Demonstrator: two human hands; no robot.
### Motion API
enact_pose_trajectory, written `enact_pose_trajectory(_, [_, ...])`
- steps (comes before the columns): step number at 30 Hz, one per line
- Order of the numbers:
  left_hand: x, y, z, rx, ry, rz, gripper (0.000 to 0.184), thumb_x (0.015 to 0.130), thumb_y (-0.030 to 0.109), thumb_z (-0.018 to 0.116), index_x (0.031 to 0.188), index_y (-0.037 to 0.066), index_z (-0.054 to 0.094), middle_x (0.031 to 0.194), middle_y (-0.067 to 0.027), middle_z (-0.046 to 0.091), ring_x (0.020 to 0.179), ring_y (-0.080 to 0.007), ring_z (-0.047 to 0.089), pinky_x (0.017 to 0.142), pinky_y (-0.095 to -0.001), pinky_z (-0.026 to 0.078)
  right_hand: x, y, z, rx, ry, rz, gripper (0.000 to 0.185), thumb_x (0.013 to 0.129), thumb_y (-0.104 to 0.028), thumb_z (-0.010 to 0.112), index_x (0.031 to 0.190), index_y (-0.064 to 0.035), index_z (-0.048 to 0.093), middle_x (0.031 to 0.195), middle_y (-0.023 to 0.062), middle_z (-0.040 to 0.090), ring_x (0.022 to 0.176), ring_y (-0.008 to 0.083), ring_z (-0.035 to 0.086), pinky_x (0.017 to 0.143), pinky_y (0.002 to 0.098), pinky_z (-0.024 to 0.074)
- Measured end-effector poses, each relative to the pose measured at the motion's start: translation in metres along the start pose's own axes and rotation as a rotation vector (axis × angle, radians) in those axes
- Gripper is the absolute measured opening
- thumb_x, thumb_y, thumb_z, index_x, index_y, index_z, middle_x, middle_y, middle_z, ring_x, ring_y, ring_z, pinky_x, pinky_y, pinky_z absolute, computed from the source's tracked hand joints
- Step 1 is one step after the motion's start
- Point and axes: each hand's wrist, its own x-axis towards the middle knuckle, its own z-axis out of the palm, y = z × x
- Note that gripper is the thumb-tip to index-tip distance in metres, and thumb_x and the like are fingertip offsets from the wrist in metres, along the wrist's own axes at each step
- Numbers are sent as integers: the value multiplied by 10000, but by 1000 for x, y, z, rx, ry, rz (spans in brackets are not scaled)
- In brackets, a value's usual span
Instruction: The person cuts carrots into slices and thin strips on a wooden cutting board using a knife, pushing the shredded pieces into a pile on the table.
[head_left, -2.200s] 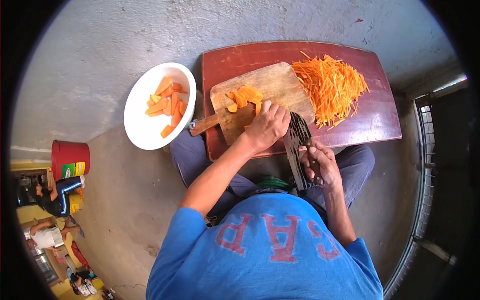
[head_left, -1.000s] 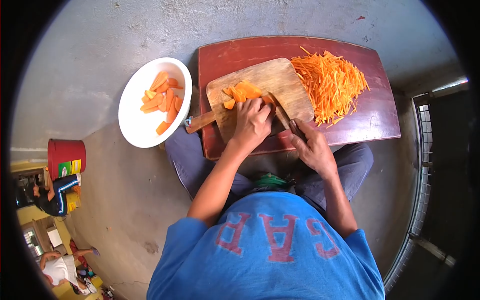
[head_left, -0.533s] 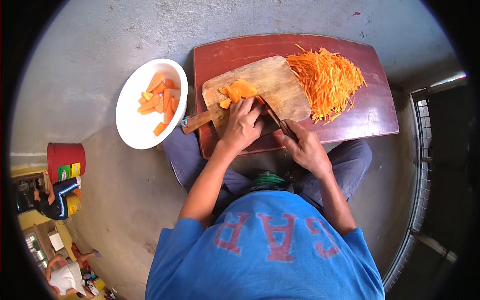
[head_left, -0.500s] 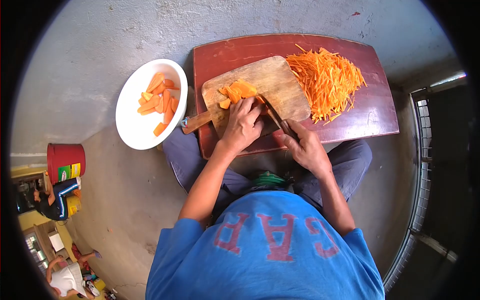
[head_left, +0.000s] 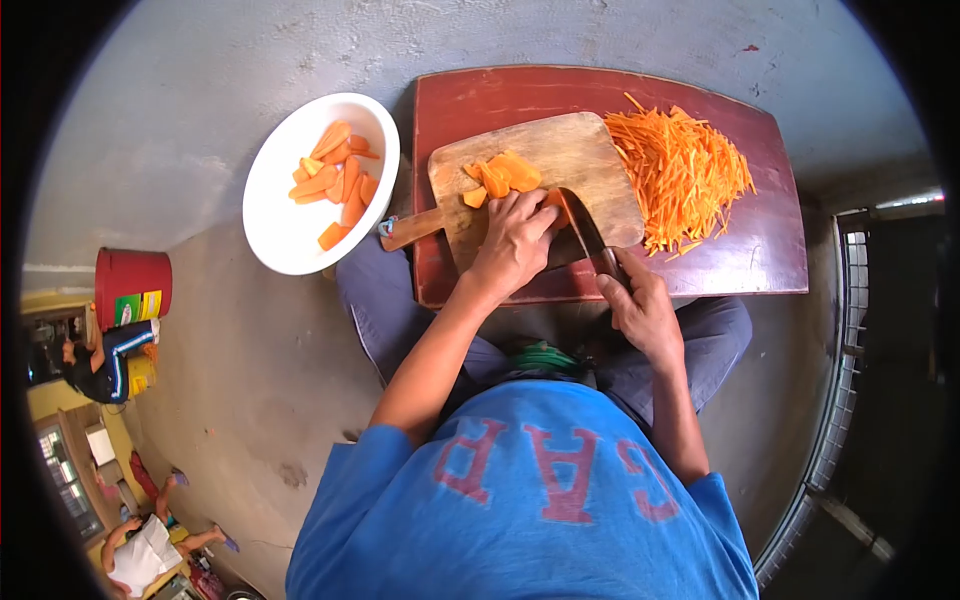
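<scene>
My left hand (head_left: 515,238) presses with bent fingers on a piece of carrot (head_left: 557,207) near the front of the wooden cutting board (head_left: 590,150). Closed around the handle of a dark-bladed knife (head_left: 588,228) is my right hand (head_left: 645,308). The blade stands just right of my left fingertips, beside the carrot piece; whether it touches it, I cannot tell. Several flat carrot slices (head_left: 515,172) lie on the board beyond my left hand. To the right, a heap of thin carrot strips (head_left: 685,175) rests on the red table (head_left: 490,95), against the board's edge.
A white basin (head_left: 285,245) with several carrot pieces stands left of the table. The board's handle (head_left: 412,230) juts past the table's left edge. A wall rises behind. Farther left are a red bucket (head_left: 135,285) and two people (head_left: 140,555) at a distance.
The view has shifted, moving the table and basin rightward in the picture. Relative to the board, the knife has moved slightly right, and more of its blade shows. My left hand stays on the carrot piece.
</scene>
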Motion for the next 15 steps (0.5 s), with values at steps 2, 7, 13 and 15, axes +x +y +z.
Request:
enact_pose_trajectory(2, [-2, -3, -2, -58, 38, 0, 296, 907, -4, 733, 1197, 21, 786, 1321, -161, 737, 1256, -370, 669, 1095, -503, 463, 0, 3, 1, -5, 2, 13, 250, 1070, -108, 722, 1276, 31, 698, 877, 143, 675, 793, 195, 613, 758, 401, 541])
enact_pose_trajectory(7, [-4, -13, -7, -33, 25, 21, 342, 883, -28, 710, 1216, 10, 779, 1272, -139, 742, 1213, -345, 678, 1058, -480, 479, 3, 2, 4, -16, -6, -17, 248, 1076, -128, 747, 1245, 41, 681, 911, 165, 692, 827, 201, 620, 783, 401, 551])
enact_pose_trajectory(13, [1, -10, -11, 3, -28, 34, 287, 871, -17, 723, 1149, 5, 791, 1285, -157, 735, 1205, -358, 677, 1063, -472, 489, 5, -7, 5, -6, -13, -13, 245, 1092, -137, 742, 1256, 38, 688, 974, 205, 739, 851, 241, 656, 823, 417, 563])
enact_pose_trajectory(15, [3, -6, -12, 7, -27, 50, 267, 881, -5, 740, 1143, 4, 788, 1303, -167, 724, 1207, -369, 675, 1060, -481, 494, 6, -7, 5, -15, -34, -16, 263, 1097, -150, 739, 1280, 34, 697, 994, 218, 749, 859, 269, 680, 836, 426, 569])
